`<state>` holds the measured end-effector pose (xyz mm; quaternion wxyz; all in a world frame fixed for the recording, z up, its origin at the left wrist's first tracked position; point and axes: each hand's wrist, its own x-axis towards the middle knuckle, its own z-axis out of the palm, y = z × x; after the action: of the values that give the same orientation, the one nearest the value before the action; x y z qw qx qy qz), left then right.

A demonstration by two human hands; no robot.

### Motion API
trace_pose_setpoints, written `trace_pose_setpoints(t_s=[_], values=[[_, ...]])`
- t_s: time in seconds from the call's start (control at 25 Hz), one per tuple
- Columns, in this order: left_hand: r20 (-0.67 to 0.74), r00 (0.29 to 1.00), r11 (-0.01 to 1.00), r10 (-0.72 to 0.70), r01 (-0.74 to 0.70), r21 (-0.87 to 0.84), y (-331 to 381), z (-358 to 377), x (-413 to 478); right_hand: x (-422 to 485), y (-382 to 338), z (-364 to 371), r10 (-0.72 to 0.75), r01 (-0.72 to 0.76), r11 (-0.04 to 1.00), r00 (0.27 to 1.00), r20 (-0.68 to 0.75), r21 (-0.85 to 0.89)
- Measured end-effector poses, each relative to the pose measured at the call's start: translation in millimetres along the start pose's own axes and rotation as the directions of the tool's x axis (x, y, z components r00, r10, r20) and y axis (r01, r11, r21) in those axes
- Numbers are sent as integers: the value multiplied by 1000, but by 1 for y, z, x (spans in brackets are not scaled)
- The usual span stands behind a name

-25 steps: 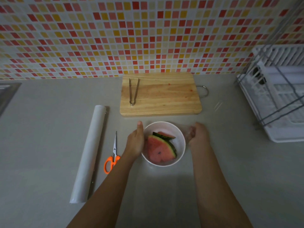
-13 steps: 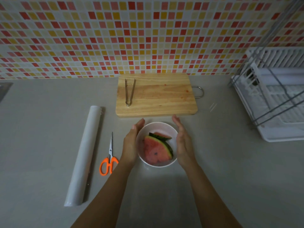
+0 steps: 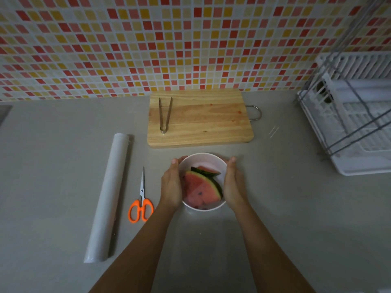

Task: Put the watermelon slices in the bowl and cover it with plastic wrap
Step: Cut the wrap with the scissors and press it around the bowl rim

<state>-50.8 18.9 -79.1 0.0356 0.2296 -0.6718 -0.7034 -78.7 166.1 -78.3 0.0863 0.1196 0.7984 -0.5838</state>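
Head view: the white bowl (image 3: 202, 160) of watermelon slices (image 3: 201, 190), on the surface before the cutting board (image 3: 201, 121), is cupped by the left hand (image 3: 171, 185) and right hand (image 3: 233, 185), palms pressed to its sides, apparently smoothing plastic wrap down; sealing under the rim is judged next.

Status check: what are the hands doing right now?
Left hand, right hand cupping bowl. Watermelon slices inside. Nothing in the way.

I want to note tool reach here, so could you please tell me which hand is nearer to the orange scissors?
Left. The left hand cups the bowl's left side, beside the scissors; the right hand cups the bowl's far side.
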Motion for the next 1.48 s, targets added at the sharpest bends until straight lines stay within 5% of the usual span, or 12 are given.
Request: trace_pose_setpoints(t_s=[0.24, 0.48, 0.64, 0.88, 1.04, 1.16, 1.36, 1.48], values=[[53, 998, 882, 44, -64, 468, 19, -14, -3, 8, -6, -15, -107, 137, 928, 989, 105, -347], [371, 928, 954, -13, -99, 282, 28, -19, 27, 0, -7, -6, -227, 234, 972, 960, 161, -25], [363, 932, 959, 2, -104, 263, 22, -9, 28, 2, -13, -2, -166, 160, 986, 977, 132, 54], [368, 929, 978, -45, -35, 207, 21, -8, 34, 9, -12, 1, -53, 58, 996, 996, 76, -65], [261, 960, 952, -103, 19, 305, 23, -6, 27, 3, -12, 3, 56, -73, 992, 986, -159, -104], [182, 975, 986, -129, 107, 126, 20, -14, 23, -4, -5, -8, 48, 19, 979, 945, -324, 201], [60, 995, 996, -80, 82, -23, 9, -4, -6, -11, 7, -2, -117, 109, 972, 993, 25, 207], [-181, 983, 996, -31, 47, 81, 5, 6, -17, -6, 12, 7, -61, 51, 943, 998, 20, 329]])
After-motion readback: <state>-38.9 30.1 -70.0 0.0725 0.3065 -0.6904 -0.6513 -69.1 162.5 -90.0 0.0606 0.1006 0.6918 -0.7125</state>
